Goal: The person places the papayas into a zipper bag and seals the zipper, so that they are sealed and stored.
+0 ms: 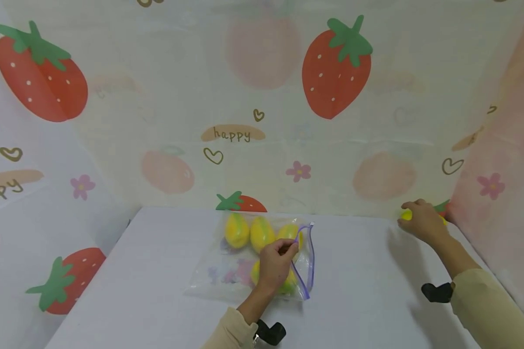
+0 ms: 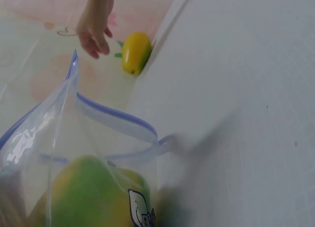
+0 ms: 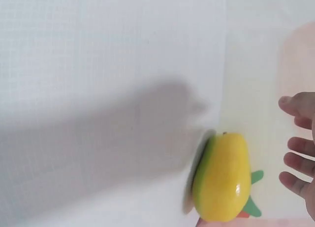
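My left hand (image 1: 274,264) pinches the purple zip edge of a clear plastic zip bag (image 1: 207,278) lying on the table. The bag's mouth gapes toward the right. Several yellow-green mangoes (image 1: 237,230) lie inside; one mango (image 2: 86,192) shows large through the plastic in the left wrist view. At the far right corner, my right hand (image 1: 423,225) hovers by a lone mango (image 3: 224,180), its fingers spread and loosely bent. A gap separates that hand from the fruit in the right wrist view. The left hand itself is out of sight in its own wrist view.
A white table (image 1: 349,291) runs back to a cloth wall (image 1: 262,106) printed with strawberries, hearts and flowers. Side cloths rise at left and right. The lone mango lies near the table's back right corner. Black wrist devices (image 1: 436,293) sit on both arms.
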Motion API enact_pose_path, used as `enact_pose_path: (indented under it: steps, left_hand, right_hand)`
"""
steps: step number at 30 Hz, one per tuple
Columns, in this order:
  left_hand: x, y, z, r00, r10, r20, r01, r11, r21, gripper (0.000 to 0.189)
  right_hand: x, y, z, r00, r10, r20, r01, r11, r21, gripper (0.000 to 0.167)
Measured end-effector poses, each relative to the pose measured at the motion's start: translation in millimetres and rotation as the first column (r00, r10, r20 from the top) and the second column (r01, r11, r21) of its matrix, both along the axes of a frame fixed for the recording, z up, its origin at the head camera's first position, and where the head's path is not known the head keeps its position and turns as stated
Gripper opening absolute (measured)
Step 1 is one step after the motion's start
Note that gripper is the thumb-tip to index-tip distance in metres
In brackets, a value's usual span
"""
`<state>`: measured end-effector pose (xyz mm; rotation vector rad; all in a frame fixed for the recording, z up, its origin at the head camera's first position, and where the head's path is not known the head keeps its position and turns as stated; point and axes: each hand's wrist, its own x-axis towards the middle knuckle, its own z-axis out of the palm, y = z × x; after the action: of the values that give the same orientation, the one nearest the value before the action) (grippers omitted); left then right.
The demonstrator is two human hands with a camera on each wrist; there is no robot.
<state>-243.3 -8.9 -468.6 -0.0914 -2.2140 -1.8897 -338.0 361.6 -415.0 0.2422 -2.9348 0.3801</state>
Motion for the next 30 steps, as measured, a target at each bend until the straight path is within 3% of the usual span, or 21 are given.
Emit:
enact_pose_path:
  steps: [6, 13, 21, 30]
  left_hand:
    - [2.8, -0.4, 0.4, 1.0, -0.006, -0.005, 0.006, 1.0, 0.007, 0.021]
    - [4.7, -0.8, 3.4, 1.0, 0.008, -0.028, -0.008, 1.0, 0.0, 0.017]
    - [7.2, -1.9, 4.2, 1.0, 0.009, -0.027, -0.009, 1.0, -0.003, 0.017]
    - [11.2, -2.6, 2.6, 1.0, 0.004, -0.011, -0.004, 1.0, 0.008, 0.017]
  right_hand:
    - [-4.3, 14, -5.5, 0.999, -0.028, -0.019, 0.029, 0.999, 0.037, 0.055]
    - [-7.4, 26, -13.0, 1.0, -0.02, -0.019, 0.02, 0.999, 0.043, 0.054]
    - [-12.5, 33, -12.4, 0.996, -0.047, 0.073, 0.037, 0.991, 0.132, 0.059]
    - [-15.3, 37, -15.7, 0.984, -0.066, 0.163, 0.049, 0.993, 0.107, 0.068]
